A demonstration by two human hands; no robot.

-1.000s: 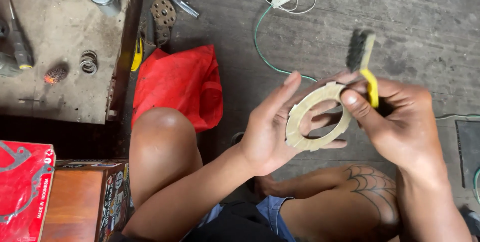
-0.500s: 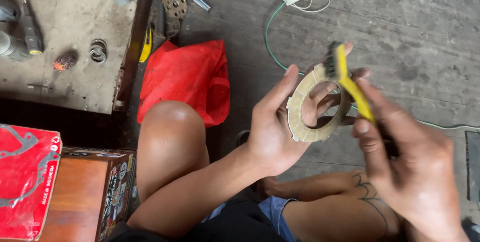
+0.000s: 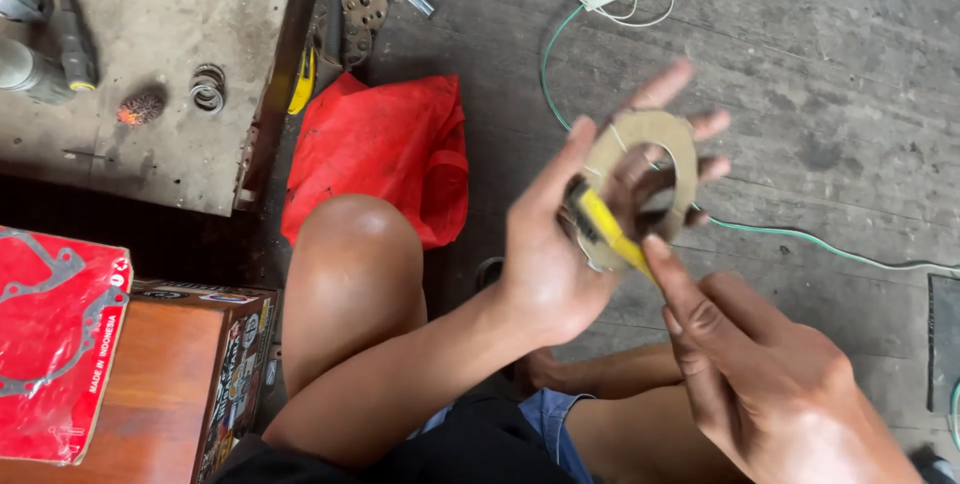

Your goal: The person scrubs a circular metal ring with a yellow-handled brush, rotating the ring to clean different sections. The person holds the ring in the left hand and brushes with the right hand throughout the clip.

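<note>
Two hands at work: our left hand (image 3: 560, 254) now spreads wide behind the tan ring-shaped disc (image 3: 645, 159), while our right hand (image 3: 760, 384), pinching the yellow-handled brush (image 3: 605, 226), has dropped from the rim onto its lower face, scrubbing there.

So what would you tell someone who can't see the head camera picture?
A seated person's left hand holds up a tan flat ring while the right hand presses a yellow-handled brush against it. A red bag lies on the floor behind one bare knee.
</note>
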